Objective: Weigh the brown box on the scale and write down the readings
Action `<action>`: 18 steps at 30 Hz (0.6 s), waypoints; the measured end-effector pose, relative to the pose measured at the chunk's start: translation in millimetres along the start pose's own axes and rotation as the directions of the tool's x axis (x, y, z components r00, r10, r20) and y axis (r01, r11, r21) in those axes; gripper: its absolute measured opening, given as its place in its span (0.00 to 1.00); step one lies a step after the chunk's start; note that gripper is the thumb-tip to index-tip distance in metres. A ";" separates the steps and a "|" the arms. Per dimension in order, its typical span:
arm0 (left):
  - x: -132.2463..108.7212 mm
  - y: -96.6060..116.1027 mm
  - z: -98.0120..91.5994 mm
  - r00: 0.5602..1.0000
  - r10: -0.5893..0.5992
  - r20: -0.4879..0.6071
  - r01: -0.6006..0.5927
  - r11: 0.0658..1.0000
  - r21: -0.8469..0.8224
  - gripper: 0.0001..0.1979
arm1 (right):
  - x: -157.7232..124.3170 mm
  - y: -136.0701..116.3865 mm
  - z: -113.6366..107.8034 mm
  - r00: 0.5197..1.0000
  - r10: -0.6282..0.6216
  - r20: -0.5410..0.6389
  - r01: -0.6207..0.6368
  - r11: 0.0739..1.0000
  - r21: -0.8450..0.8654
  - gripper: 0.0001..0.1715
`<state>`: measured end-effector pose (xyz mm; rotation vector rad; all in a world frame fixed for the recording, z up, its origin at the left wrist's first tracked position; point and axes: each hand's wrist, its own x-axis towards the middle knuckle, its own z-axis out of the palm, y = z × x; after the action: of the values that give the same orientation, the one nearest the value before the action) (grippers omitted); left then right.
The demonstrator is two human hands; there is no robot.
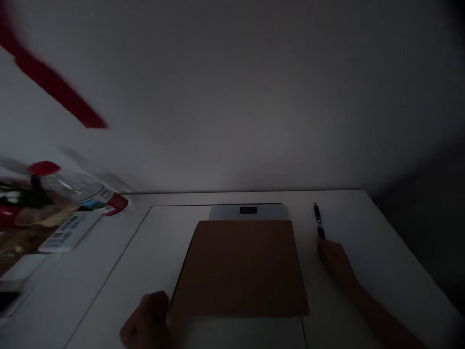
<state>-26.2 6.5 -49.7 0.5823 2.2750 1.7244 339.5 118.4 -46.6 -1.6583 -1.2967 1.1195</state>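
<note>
A flat brown cardboard piece (241,269) lies over a pale scale-like device (227,212), whose back edge and dark display (248,210) show beyond it. My left hand (147,320) is curled into a fist beside the cardboard's near left corner; nothing shows in it. On the right, the fingers of my right hand (332,257) are closed at the near end of a black pen (317,215), which points away from me. How the fingertips meet the pen is dim and partly hidden.
A clear bottle (85,189) with a red cap tilts at the left by the wall, near a white labelled box (69,231) and cluttered items. A red strip (60,89) runs along the grey wall (247,97). The white table's right edge (407,245) drops into shadow.
</note>
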 end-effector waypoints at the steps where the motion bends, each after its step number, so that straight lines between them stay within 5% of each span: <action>1: -1.2 1.0 0.0 1.000 0.023 0.005 -0.023 0.999 -0.031 0.16 | 0.7 2.1 0.9 1.000 -0.022 -0.003 0.022 1.000 -0.001 0.28; 5: -5.0 -2.0 -1.3 0.994 0.102 0.035 -0.095 0.983 -0.158 0.17 | 3.9 8.0 2.8 0.993 -0.119 -0.011 0.119 0.993 0.007 0.29; 8: -3.0 -5.1 -1.2 0.982 0.144 0.124 -0.113 0.966 -0.232 0.11 | 1.5 4.1 2.7 0.986 -0.168 -0.009 0.168 0.986 0.015 0.31; 10: -1.7 -5.5 -0.2 0.965 0.172 0.199 -0.107 0.947 -0.302 0.16 | -6.7 -1.6 4.3 0.972 -0.233 0.018 0.231 0.971 0.064 0.33; 14: -6.7 -2.4 0.0 0.891 0.209 0.402 0.015 0.874 -0.486 0.28 | -41.7 -10.4 19.2 0.911 -0.401 0.101 0.365 0.895 0.258 0.39; 18: -19.5 4.2 -1.1 0.830 0.237 0.505 0.119 0.810 -0.575 0.31 | -79.1 -13.2 46.4 0.893 -0.407 0.190 0.317 0.871 0.376 0.40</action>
<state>-8.5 -2.1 -46.4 0.8738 1.2396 1.8401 283.1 45.8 -35.5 -0.9830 -1.4182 1.2687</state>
